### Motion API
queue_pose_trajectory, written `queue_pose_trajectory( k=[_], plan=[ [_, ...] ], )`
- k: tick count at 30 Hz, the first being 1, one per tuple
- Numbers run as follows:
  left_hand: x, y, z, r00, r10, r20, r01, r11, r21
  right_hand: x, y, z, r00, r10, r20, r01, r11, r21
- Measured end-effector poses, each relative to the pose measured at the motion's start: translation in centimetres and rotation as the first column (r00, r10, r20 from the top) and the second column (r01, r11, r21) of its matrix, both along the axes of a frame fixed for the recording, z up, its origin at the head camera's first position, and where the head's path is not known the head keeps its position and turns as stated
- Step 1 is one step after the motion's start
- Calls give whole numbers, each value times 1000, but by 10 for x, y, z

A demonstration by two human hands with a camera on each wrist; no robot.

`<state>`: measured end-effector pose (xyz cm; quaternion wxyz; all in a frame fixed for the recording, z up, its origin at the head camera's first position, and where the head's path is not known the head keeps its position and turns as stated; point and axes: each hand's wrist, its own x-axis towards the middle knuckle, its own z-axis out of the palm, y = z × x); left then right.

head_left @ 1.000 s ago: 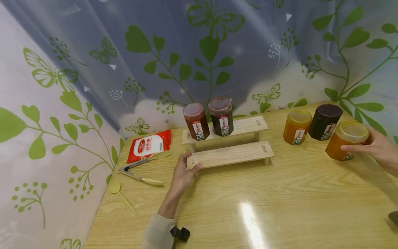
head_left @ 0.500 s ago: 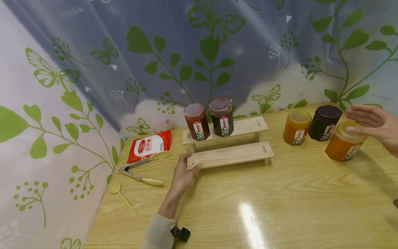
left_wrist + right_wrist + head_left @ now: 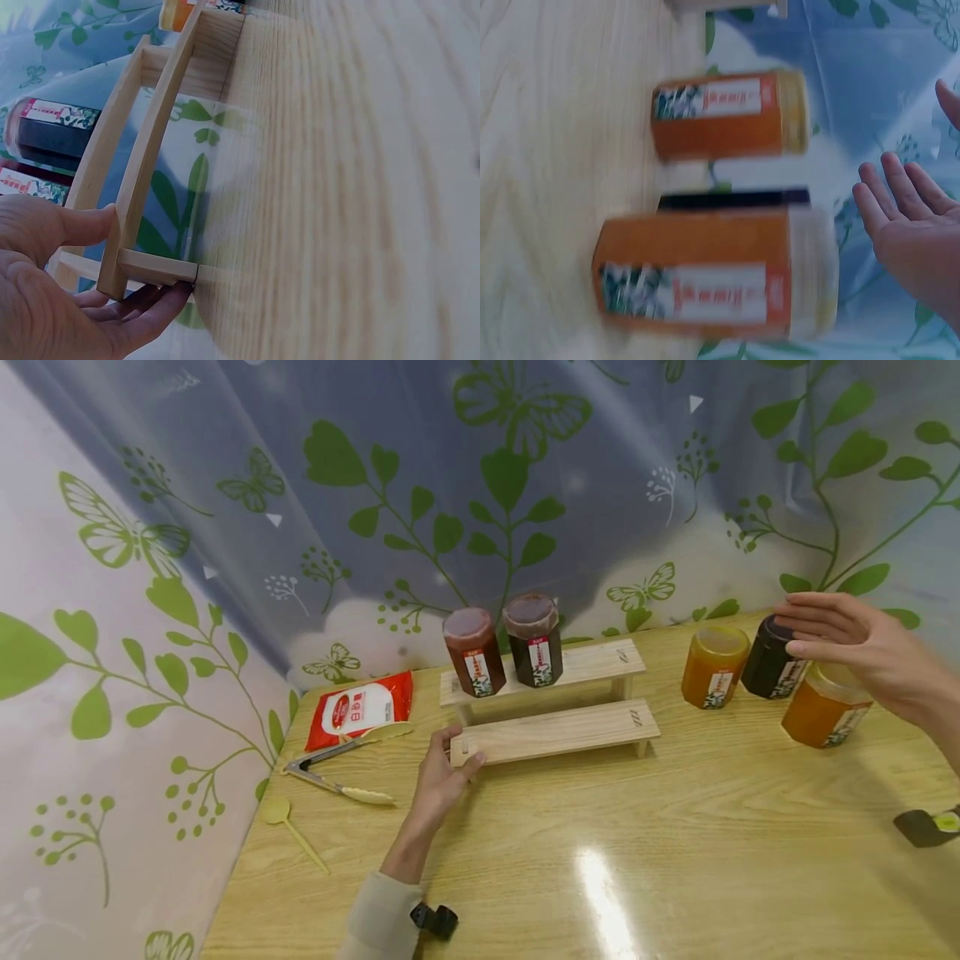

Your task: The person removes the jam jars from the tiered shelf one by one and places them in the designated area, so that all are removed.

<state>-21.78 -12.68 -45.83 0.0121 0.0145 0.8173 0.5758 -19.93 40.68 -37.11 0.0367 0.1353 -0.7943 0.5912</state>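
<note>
My left hand (image 3: 441,777) grips the left end of the lower board of a two-step wooden stand (image 3: 555,733). In the left wrist view the thumb (image 3: 86,225) presses on the board while the fingers curl beneath it. A red-brown jar (image 3: 476,656) and a dark jar (image 3: 534,643) stand on the upper step. Over at the right, my right hand (image 3: 855,631) hovers with fingers extended, holding nothing. It is above the front orange jar (image 3: 819,710) and overlaps the black jar (image 3: 767,664). Another orange jar (image 3: 714,670) with a yellow lid stands to their left.
A red and white bag (image 3: 360,712) lies at the back left. Metal tongs (image 3: 311,766) with pale yellow tips lie spread in front of it, one tip overlapping the bag. A yellow spoon (image 3: 296,835) lies nearer. A patterned curtain (image 3: 420,485) hangs behind the table (image 3: 525,877).
My right hand has let go of the front orange jar, risen above it and shifted left over the jars. The left hand and the stand have stayed in place.
</note>
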Motion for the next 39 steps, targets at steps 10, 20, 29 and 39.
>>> queue_pose_trajectory(
  k=[10,20,29,39],
  plan=[
    [-2,-1,0,1000,18,8,-18,1000,-10,-25,-55,21,996,87,36,-88,996,10],
    [-1,0,1,1000,19,-3,-20,999,-30,-39,-101,23,987,123,103,-128,991,46],
    [-3,1,0,1000,23,4,-23,999,-27,-55,-138,20,978,160,132,-159,987,-16],
    [-2,1,2,999,32,39,-31,999,-29,-70,-179,8,969,181,167,-167,981,-94]
  ],
)
